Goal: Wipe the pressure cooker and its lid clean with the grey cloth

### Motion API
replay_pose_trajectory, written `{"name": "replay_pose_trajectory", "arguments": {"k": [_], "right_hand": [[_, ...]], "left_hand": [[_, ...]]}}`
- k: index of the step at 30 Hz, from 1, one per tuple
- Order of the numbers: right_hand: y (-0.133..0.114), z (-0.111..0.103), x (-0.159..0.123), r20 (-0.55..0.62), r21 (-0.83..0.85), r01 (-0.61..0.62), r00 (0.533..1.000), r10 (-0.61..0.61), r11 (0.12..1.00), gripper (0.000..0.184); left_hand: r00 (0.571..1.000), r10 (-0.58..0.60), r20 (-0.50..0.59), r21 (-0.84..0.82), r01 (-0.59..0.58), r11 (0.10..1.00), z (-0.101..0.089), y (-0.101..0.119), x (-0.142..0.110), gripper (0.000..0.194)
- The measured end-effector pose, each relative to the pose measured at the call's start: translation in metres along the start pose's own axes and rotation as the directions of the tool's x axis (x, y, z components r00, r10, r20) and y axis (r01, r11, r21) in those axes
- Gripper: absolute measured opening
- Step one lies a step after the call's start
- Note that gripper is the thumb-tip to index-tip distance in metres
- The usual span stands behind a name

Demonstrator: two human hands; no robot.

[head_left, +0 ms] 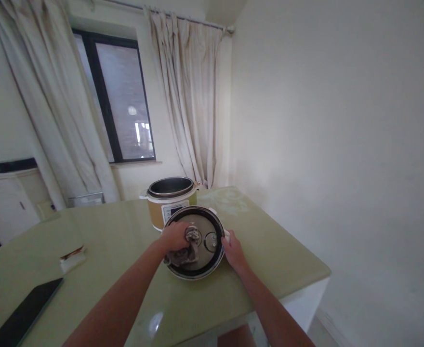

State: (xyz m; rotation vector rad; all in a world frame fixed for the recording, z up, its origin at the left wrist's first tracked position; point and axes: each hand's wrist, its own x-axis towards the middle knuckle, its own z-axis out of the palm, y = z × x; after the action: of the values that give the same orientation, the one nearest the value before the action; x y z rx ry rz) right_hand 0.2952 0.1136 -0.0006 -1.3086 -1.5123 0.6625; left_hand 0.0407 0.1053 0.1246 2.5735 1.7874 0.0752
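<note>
A round pressure cooker lid (206,226) is tilted up with its metal inner side and dark sealing ring facing me. My right hand (234,251) grips the lid at its right edge. Bunched in my left hand (175,237) is a grey-brown cloth (188,254), pressed against the left part of the lid's inner face. Behind the lid stands the electric pressure cooker (154,212), yellowish with a white rim and a front control panel. Its top is uncovered and shows the dark inner pot (171,186). The lid hides part of the cooker's front.
All this is on a glossy green table (118,241). To the left lie a small white packet (72,259) and a dark flat slab (26,313). A wall (324,144) runs along the right side; a curtained window (123,101) is behind.
</note>
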Motion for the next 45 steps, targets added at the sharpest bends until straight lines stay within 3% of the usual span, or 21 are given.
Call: {"name": "replay_pose_trajectory", "arguments": {"k": [2,4,5,9,11,15,21,27,45], "right_hand": [[-0.001,0.001,-0.001,-0.002,-0.016,0.010,1.000,-0.010,1.000,0.039],[-0.001,0.002,-0.001,-0.010,-0.040,0.006,1.000,-0.007,0.999,0.039],[0.000,0.002,-0.002,-0.018,-0.053,-0.004,1.000,0.003,0.999,0.039],[0.003,0.002,-0.002,-0.026,-0.071,-0.025,0.999,0.023,0.997,0.039],[0.004,0.001,-0.001,-0.019,-0.063,-0.016,1.000,0.015,0.998,0.039],[0.006,0.000,0.000,-0.015,-0.048,-0.011,1.000,0.010,0.999,0.038],[0.007,0.000,0.000,-0.007,-0.033,-0.008,1.000,0.008,0.999,0.041],[0.008,0.000,-0.001,-0.016,0.001,0.003,1.000,-0.003,1.000,0.040],[0.007,0.001,-0.003,-0.014,-0.015,-0.016,1.000,0.016,1.000,0.045]], "left_hand": [[0.977,0.102,0.185,-0.047,-0.095,0.994,0.002,0.006,0.000,0.040],[0.946,0.158,0.283,-0.020,-0.158,0.987,0.009,0.023,-0.001,0.038],[0.947,0.162,0.277,0.023,-0.175,0.984,0.014,0.034,-0.001,0.037],[0.967,0.240,0.087,0.160,-0.252,0.954,0.030,0.077,0.003,0.030],[0.965,0.244,0.092,0.168,-0.256,0.952,0.033,0.085,0.008,0.029],[0.974,0.204,0.097,0.110,-0.214,0.971,0.035,0.080,0.015,0.033],[0.993,0.032,-0.118,-0.010,-0.033,0.999,0.037,0.069,0.009,0.037],[0.951,-0.163,-0.264,-0.071,0.149,0.986,0.034,0.057,0.017,0.043],[0.931,-0.190,-0.311,-0.111,0.163,0.980,0.038,0.048,0.017,0.042]]}}
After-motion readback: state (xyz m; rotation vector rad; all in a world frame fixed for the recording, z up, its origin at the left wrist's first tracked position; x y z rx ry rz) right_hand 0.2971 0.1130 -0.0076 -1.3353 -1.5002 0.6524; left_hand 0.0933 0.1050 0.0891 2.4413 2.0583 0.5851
